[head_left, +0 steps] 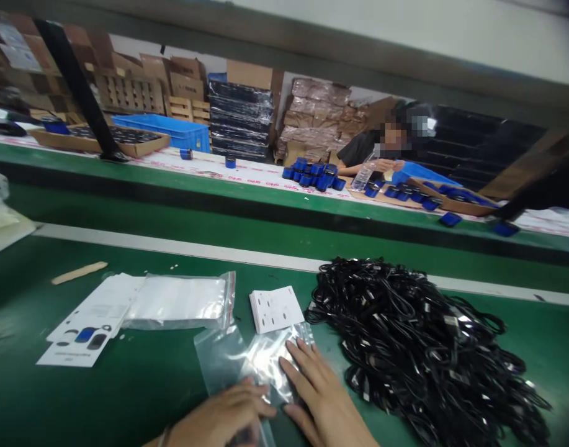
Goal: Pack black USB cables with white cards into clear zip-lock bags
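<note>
A clear zip bag (251, 360) lies flat on the green table near the front edge. My right hand (316, 391) rests on it with fingers stretched out flat, open. My left hand (223, 416) presses the bag's near end, its fingers curled down onto the plastic. Just beyond the bag sits a small stack of white cards (275, 308). A big heap of coiled black cables (424, 347) lies right beside my right hand.
A stack of zip bags with red seals (182, 301) and printed leaflets (93, 320) lie to the left, a wooden stick (79, 272) beyond. Across the belt a person sits by blue cylindrical parts (314, 175) and cardboard trays (98, 141).
</note>
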### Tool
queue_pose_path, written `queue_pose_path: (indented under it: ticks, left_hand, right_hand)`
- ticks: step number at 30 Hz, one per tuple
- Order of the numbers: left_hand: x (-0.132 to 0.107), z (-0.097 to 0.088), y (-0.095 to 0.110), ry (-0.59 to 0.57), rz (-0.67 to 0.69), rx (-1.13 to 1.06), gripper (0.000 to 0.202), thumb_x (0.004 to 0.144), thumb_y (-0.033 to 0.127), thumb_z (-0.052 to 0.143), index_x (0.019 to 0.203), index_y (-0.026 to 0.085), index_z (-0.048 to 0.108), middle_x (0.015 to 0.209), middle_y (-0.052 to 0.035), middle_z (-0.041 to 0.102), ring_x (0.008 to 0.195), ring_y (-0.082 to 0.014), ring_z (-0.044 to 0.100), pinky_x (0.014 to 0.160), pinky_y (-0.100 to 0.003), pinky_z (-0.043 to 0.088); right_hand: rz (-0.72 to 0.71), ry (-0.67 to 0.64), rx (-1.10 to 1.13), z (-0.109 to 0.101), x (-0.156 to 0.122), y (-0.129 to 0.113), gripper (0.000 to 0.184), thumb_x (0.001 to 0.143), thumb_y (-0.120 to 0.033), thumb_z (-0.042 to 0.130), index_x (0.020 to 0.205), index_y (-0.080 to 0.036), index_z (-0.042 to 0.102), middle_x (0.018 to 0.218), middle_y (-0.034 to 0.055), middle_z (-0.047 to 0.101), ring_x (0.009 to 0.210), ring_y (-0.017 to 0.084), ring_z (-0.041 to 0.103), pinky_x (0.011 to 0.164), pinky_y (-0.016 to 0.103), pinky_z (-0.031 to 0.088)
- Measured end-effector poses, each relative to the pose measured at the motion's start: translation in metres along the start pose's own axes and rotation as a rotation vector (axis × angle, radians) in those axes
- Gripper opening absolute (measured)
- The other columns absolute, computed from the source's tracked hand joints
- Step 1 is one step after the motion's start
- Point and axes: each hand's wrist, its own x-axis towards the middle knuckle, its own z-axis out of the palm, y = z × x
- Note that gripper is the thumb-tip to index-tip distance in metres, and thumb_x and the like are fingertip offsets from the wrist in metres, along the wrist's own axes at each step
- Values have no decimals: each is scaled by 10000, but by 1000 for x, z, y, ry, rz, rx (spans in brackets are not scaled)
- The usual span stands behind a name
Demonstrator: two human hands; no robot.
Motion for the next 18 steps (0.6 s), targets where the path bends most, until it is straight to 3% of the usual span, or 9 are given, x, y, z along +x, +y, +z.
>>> queue_pose_path:
  ticks: [2,5,8,10,12,14,16,18]
  left_hand:
    - [7,-11,12,122,-235,-6,116,862,280,551,854,201,636,867,-36,737,837,-191,693,777,-262,520]
    - [19,-20,32,166,-458,-90,191,876,330,498,754,195,558,579,46,627,529,-121,594,518,-185,434]
    - [29,-19,43,99,-423,-28,196,854,331,527,719,196,567,531,75,543,491,-100,506,476,-179,347]
    - [32,-14,42,34,-367,61,213,847,338,547,688,201,581,526,77,533,493,-102,500,482,-190,341]
    - [27,-8,37,42,-315,179,161,842,312,562,723,211,601,602,58,596,556,-122,558,537,-203,391]
    - [17,0,31,202,-244,329,109,866,238,510,826,220,610,783,11,660,714,-153,624,649,-224,446]
    - [5,12,27,412,-157,409,140,887,191,452,864,223,586,869,-13,648,786,-149,631,709,-222,463]
    - [-6,29,25,480,-126,340,116,877,240,505,769,230,547,747,27,602,621,-102,593,612,-171,457]
  right_hand:
    - [60,67,95,-6,6,-4,368,862,-168,521,1227,-176,575,1352,161,501,1259,320,440,1016,512,375]
    - [216,127,443,-17,11,-18,336,868,-252,539,1200,-213,573,1224,115,592,1110,237,564,954,371,446]
    - [316,-46,707,-22,11,-27,276,736,-244,669,1005,-183,662,895,52,675,804,192,630,739,271,499]
    - [426,-155,832,-17,9,-26,90,722,-226,658,781,-159,668,660,0,623,635,150,587,607,229,460]
    - [537,-222,968,-10,5,-24,142,752,-262,631,672,-145,631,569,-18,580,552,122,549,547,210,417]
    - [585,-287,1036,-4,0,-22,242,786,-338,609,662,-133,637,584,5,608,532,120,550,525,207,402]
    - [586,-291,965,-1,-5,-23,304,848,-353,534,686,-136,672,633,30,643,578,136,581,555,217,416]
    - [494,-232,824,0,-6,-26,251,854,-278,519,734,-156,703,700,36,653,662,151,600,614,228,426]
